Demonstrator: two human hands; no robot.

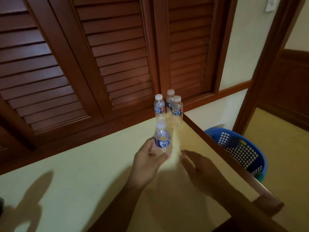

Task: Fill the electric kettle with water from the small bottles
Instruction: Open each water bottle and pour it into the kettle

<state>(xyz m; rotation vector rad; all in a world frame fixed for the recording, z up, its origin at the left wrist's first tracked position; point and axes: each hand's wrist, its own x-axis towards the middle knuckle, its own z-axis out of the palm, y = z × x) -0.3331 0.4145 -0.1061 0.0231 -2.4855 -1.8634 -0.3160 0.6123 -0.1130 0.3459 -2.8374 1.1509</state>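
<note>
My left hand [148,162] is shut on a small clear water bottle [162,138] with a white cap and a blue label, held upright above the yellowish table [87,173]. My right hand [199,166] hovers just to the right of it, fingers apart and empty. Three more capped small bottles stand together at the table's far right corner: one on the left [159,107], one behind [169,98], one on the right [176,109]. No electric kettle is in view.
Brown louvred shutters [100,56] rise right behind the table. The table has a wooden edge [217,148] on the right. Beyond that edge a blue perforated plastic basket [239,148] sits on the floor. A dark object shows at the far left edge [1,206].
</note>
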